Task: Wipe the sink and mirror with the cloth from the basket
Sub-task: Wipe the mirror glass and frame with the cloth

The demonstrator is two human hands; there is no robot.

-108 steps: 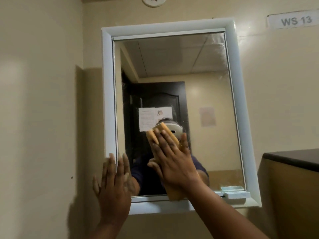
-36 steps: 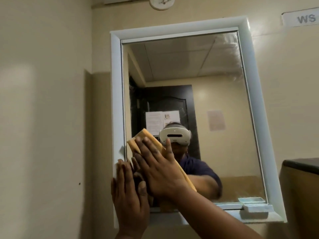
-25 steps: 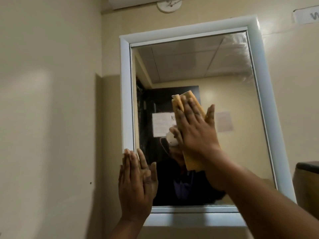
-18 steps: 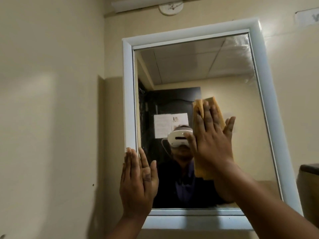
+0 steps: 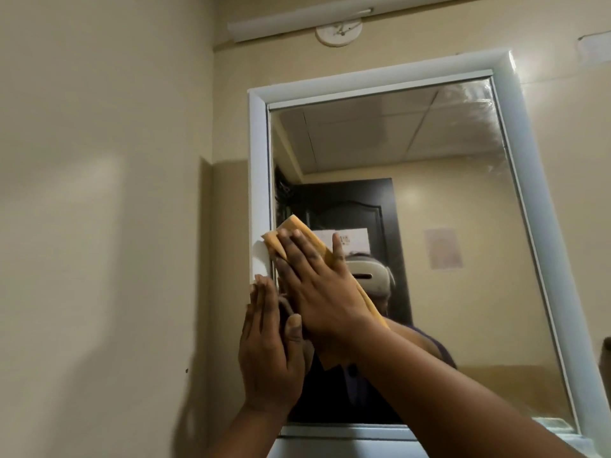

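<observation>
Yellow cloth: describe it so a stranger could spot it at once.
Find the white-framed wall mirror. At its left edge, the right hand presses a folded yellow-orange cloth flat against the glass, beside the left hand. It is the only bright yellow thing here.

Dim warm light, glare on mirror [image 5: 463, 104], edges bowed.

Cream wall [image 5: 99, 193] to the left and above. High up — a long white light fitting [image 5: 301, 23], tilted, with a round white ceiling-rose disc [image 5: 339, 34] just beneath. At far right, a pale paper label [image 5: 595, 47] — cut off, unreadable.
</observation>
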